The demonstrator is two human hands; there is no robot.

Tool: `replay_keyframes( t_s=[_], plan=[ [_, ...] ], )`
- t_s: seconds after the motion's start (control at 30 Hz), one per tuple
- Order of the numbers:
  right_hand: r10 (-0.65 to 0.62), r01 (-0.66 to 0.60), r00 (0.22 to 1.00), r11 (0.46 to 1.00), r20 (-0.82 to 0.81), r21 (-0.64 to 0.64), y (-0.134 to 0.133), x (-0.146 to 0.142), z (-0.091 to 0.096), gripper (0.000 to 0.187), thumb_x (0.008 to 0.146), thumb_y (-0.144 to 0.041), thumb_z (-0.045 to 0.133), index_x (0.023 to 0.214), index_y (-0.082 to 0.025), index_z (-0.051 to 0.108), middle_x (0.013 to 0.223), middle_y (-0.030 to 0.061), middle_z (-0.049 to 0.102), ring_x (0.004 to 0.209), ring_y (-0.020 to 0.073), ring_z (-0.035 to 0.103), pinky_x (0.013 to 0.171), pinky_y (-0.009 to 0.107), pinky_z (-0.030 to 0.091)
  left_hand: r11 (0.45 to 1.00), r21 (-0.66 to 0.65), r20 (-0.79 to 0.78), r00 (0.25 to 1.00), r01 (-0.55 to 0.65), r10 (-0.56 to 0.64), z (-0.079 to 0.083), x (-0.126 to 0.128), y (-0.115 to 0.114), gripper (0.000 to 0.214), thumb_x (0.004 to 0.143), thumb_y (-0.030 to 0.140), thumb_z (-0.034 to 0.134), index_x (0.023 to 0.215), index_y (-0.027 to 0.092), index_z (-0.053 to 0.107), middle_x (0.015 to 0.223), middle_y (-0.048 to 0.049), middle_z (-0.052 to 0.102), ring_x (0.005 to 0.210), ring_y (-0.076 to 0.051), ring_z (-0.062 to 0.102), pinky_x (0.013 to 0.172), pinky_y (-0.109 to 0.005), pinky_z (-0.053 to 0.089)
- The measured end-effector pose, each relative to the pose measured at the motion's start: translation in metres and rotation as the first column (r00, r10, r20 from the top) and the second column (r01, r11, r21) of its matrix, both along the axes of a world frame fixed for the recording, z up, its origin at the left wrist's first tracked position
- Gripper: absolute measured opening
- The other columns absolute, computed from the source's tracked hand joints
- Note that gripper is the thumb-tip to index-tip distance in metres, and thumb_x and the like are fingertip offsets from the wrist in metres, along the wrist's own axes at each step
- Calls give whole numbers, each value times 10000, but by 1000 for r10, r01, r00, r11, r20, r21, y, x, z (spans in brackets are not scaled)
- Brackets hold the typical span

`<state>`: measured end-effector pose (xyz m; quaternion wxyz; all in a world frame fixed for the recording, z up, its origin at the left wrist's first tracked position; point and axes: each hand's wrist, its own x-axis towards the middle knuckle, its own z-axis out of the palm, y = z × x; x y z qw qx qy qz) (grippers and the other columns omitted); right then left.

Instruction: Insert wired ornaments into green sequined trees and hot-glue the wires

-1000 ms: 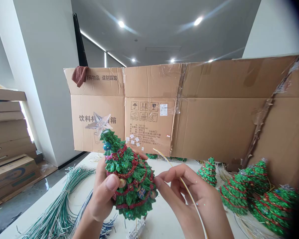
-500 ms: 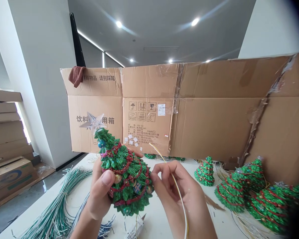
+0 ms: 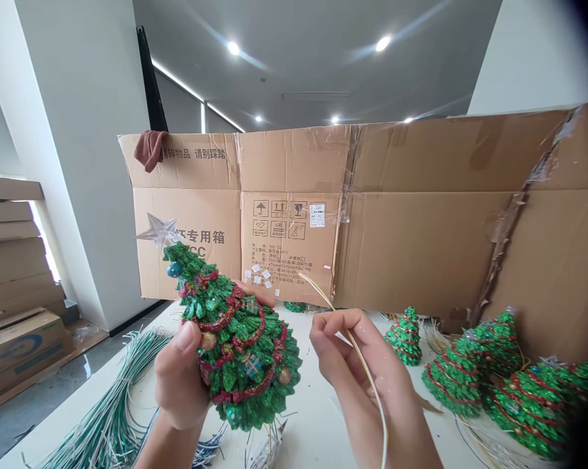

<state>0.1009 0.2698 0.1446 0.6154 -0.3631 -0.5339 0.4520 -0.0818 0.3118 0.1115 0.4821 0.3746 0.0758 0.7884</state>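
My left hand [image 3: 181,371] is closed around a small green Christmas tree ornament [image 3: 248,345], its thumb on the near side. Red garlands, baubles and a blue gift shape decorate the tree, which leans left with a clear star [image 3: 158,231] at its tip. Apart from the tree, on its right, my right hand [image 3: 367,371] has thumb and forefinger pinched together. A white and yellow wire [image 3: 369,371] runs through that hand between the fingers, its tip pointing up and left. Loose wires and a partly hidden clear piece [image 3: 267,449] lie below the tree.
A bundle of green and white wires [image 3: 111,404] lies on the white table [image 3: 318,417] at left, blue wires [image 3: 208,449] beside it. Several finished-looking trees [image 3: 457,378] stand at right. A cardboard wall [image 3: 421,247] closes off the back; stacked boxes [image 3: 20,339] stand far left.
The tree and my left hand have shifted left and the tree tilts more. My right hand has moved slightly right, away from the tree's edge, with the wire still in it.
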Motion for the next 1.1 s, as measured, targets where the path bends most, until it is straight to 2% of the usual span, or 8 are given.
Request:
replay_keyframes(
  t_s=[0.13,0.27,0.33,0.4,0.6,0.83,0.97,1.1],
  plan=[
    [85,-80,994,994,66,-67,-3,12,2,373,958,-640,751,1047,-284,685,786,-30,518,696,146,391,672,307,313,999,43,33,999,-29,27,12,5,-3,306,806,517,788,972,260,778,1059,-128,820,1244,-459,732,948,-571,667],
    [290,-284,956,953,42,-107,-1,24,2,430,981,-697,696,1080,-278,692,696,-65,306,661,144,256,641,333,194,997,58,78,996,-46,41,20,5,-6,314,813,495,798,1016,257,773,1080,-106,821,1186,-431,760,937,-552,674],
    [374,-372,927,922,-3,-103,1,27,1,415,1001,-681,680,1051,-270,682,684,-66,298,659,145,222,645,348,167,998,37,130,990,-51,46,23,3,-6,279,842,462,773,1037,262,770,1076,-88,824,1150,-400,779,934,-529,678],
    [398,-401,915,914,-59,-56,3,27,1,361,1028,-622,677,1014,-261,674,671,-64,323,652,142,222,646,351,171,999,-10,173,984,-51,52,26,-1,-6,274,872,456,750,1062,259,766,1081,-83,828,1122,-377,792,934,-506,681],
    [360,-357,909,933,-209,53,7,30,7,213,1070,-446,653,986,-257,707,673,-46,374,638,144,283,630,333,241,974,-207,223,965,-90,137,36,-13,-5,357,953,507,641,1081,197,765,1015,-130,836,945,-328,825,884,-470,693],
    [129,-74,912,986,-390,151,22,57,7,159,980,-321,731,857,-222,739,770,-17,431,632,117,389,556,272,366,933,-358,288,948,-27,138,38,-19,1,308,973,477,610,994,203,751,992,-136,836,895,-330,831,875,-500,694],
    [53,-8,915,993,-399,114,24,60,9,99,948,-334,803,944,-237,785,726,-36,410,592,96,371,515,243,346,920,-391,285,951,5,116,34,-21,4,329,950,474,642,1038,182,766,1038,-171,839,959,-350,829,900,-505,692],
    [63,-48,933,998,-355,48,20,49,11,153,894,-374,880,943,-259,791,694,-45,416,562,85,351,508,239,313,918,-394,287,954,38,84,33,-22,6,318,949,460,651,1056,183,764,1048,-166,840,996,-348,828,925,-509,690]
  ],
)
